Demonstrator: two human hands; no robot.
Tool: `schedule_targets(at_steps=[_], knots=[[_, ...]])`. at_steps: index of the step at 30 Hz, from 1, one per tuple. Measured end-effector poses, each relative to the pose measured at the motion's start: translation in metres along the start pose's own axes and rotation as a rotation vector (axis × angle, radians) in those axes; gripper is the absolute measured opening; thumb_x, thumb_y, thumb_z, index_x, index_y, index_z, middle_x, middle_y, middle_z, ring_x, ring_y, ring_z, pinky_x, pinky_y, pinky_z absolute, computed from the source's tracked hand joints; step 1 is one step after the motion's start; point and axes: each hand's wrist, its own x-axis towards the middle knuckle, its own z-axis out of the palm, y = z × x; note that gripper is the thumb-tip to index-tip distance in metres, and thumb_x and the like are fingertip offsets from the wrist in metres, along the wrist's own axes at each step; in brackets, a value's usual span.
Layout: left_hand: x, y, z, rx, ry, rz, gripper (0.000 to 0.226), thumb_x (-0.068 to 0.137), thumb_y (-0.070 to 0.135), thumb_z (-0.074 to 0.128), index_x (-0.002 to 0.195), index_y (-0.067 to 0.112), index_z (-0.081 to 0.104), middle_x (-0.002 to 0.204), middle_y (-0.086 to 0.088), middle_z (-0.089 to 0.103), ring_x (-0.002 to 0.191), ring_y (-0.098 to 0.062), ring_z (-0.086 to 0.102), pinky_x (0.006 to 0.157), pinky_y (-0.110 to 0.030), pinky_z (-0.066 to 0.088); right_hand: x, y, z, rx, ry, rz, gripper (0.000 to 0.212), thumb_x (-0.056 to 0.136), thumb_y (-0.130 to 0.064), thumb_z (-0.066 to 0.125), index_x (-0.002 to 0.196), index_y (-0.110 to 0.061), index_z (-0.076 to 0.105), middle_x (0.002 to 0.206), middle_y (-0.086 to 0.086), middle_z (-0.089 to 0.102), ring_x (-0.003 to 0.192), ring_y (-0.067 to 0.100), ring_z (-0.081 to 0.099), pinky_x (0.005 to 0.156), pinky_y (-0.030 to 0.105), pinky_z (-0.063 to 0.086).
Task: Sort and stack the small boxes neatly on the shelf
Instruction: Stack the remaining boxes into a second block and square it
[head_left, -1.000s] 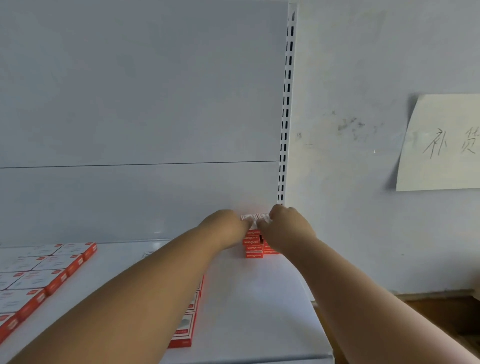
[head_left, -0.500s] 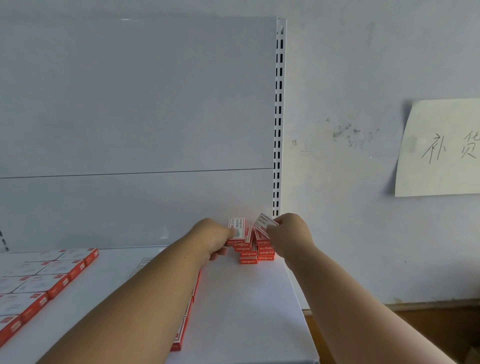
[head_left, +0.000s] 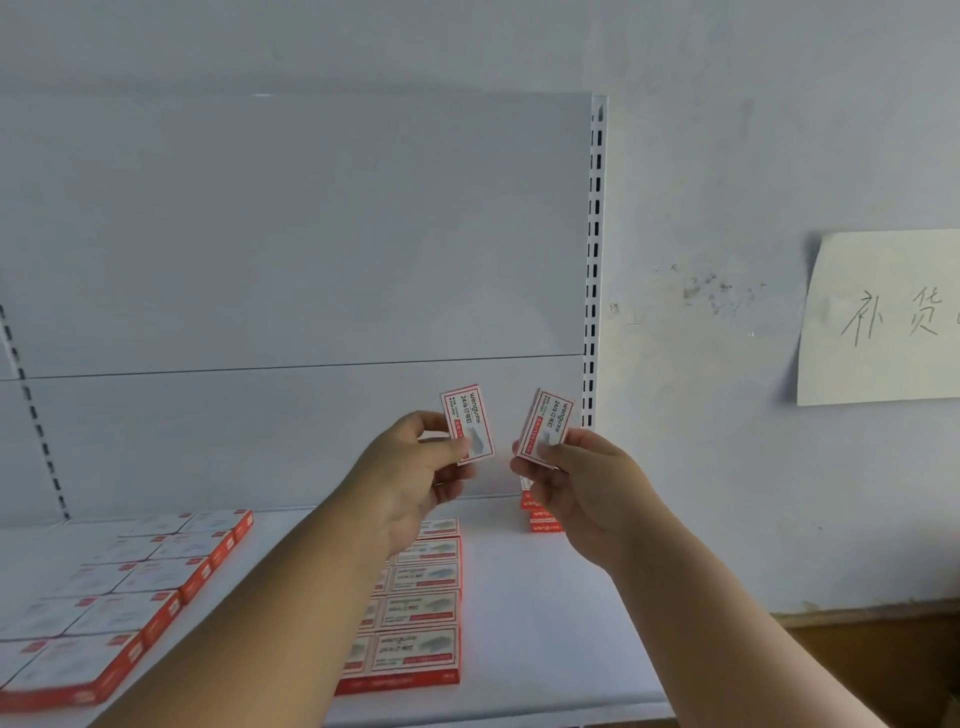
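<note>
My left hand (head_left: 410, 470) pinches one small red-and-white box (head_left: 467, 422) and holds it upright in the air above the white shelf (head_left: 550, 613). My right hand (head_left: 582, 483) pinches a second small box (head_left: 548, 426), tilted a little, just to the right of the first. Behind my right hand, a short stack of the same boxes (head_left: 537, 514) stands at the shelf's back right corner, partly hidden by my fingers. A row of flat boxes (head_left: 421, 608) runs down the middle of the shelf under my left forearm.
More red-and-white boxes (head_left: 119, 597) lie in rows at the left of the shelf. A slotted white upright (head_left: 595, 260) edges the back panel on the right. A paper note with handwriting (head_left: 883, 317) hangs on the wall further right.
Both hands have lifted off the corner stack and drawn back toward me, each carrying one box up and apart from the other. The view has pulled back and tilted down.
</note>
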Motion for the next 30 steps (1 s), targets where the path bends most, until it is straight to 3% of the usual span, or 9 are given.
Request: schedule_targets(at_steps=[3,6,9,14,17,19,22,26,30], knots=[[-0.028,0.001,-0.028,-0.062,-0.022,0.023,0.042,0.084,0.002,0.073,0.112,0.032,0.062,0.092,-0.007,0.077,0.078,-0.027,0.074,0.061,-0.031,0.056,-0.021,0.011,0.018,-0.02,-0.065,-0.016,0.018,0.095,0.001,0.052,0.109,-0.005,0.063,0.093,0.015,0.073,0.074,0.026,0.07,0.051,0.027,0.048],[-0.054,-0.01,-0.058,0.075,0.045,0.078,0.052,0.084,0.008,0.074,0.112,0.049,0.058,0.089,0.001,0.077,0.079,-0.024,0.075,0.061,-0.031,0.055,-0.043,0.023,0.033,-0.191,-0.092,-0.026,0.02,0.099,-0.005,0.05,0.112,-0.008,0.065,0.087,0.012,0.073,0.068,0.022,0.064,0.053,0.028,0.047],[-0.071,-0.027,-0.085,0.124,0.148,0.05,0.033,0.084,0.02,0.075,0.105,0.041,0.06,0.091,0.007,0.077,0.078,-0.021,0.075,0.057,-0.029,0.053,-0.061,0.037,0.046,-0.403,-0.064,-0.012,0.014,0.098,-0.007,0.053,0.109,-0.006,0.061,0.085,0.012,0.074,0.065,0.022,0.06,0.058,0.031,0.046],[-0.09,-0.046,-0.114,-0.041,0.121,-0.032,0.015,0.089,0.011,0.065,0.1,0.02,0.061,0.094,-0.004,0.078,0.079,-0.025,0.076,0.055,-0.03,0.049,-0.082,0.06,0.062,-0.527,-0.025,0.026,0.012,0.096,-0.004,0.056,0.105,-0.003,0.065,0.081,0.016,0.07,0.061,0.022,0.053,0.053,0.03,0.04],[-0.096,-0.049,-0.126,0.199,0.158,0.044,0.013,0.085,0.021,0.072,0.093,0.028,0.063,0.084,0.009,0.076,0.067,-0.004,0.072,0.043,-0.012,0.046,-0.084,0.065,0.064,-0.625,-0.024,0.021,0.015,0.095,-0.003,0.056,0.099,-0.006,0.071,0.077,0.016,0.069,0.056,0.017,0.051,0.048,0.024,0.04],[-0.098,-0.051,-0.132,0.309,0.185,0.089,0.014,0.083,0.023,0.074,0.088,0.029,0.062,0.082,0.01,0.074,0.064,0.003,0.069,0.04,-0.008,0.042,-0.083,0.067,0.063,-0.739,-0.02,0.032,0.016,0.094,-0.005,0.058,0.095,-0.012,0.073,0.083,0.016,0.073,0.059,0.018,0.057,0.052,0.024,0.047],[-0.103,-0.055,-0.136,0.458,0.173,0.084,0.016,0.083,0.03,0.074,0.089,0.031,0.06,0.088,0.012,0.073,0.071,-0.004,0.072,0.049,-0.016,0.049,-0.081,0.072,0.058,-0.928,-0.032,0.063,0.018,0.093,-0.01,0.06,0.088,-0.021,0.074,0.08,0.001,0.077,0.069,0.019,0.071,0.068,0.031,0.058],[-0.103,-0.055,-0.136,0.649,0.168,0.096,0.025,0.081,0.037,0.075,0.095,0.036,0.056,0.094,0.016,0.07,0.078,-0.007,0.069,0.057,-0.017,0.048,-0.077,0.075,0.051,-1.231,-0.026,0.021,0.022,0.093,-0.015,0.059,0.081,-0.03,0.07,0.072,-0.007,0.073,0.048,0.003,0.061,0.048,0.018,0.048],[-0.102,-0.052,-0.134,0.706,0.143,0.133,0.032,0.082,0.041,0.075,0.105,0.043,0.052,0.097,0.018,0.07,0.077,-0.006,0.069,0.055,-0.015,0.048,-0.074,0.071,0.05,-1.32,-0.069,-0.014,0.015,0.094,-0.022,0.059,0.095,-0.032,0.07,0.085,-0.009,0.071,0.063,0.007,0.066,0.057,0.024,0.054]])
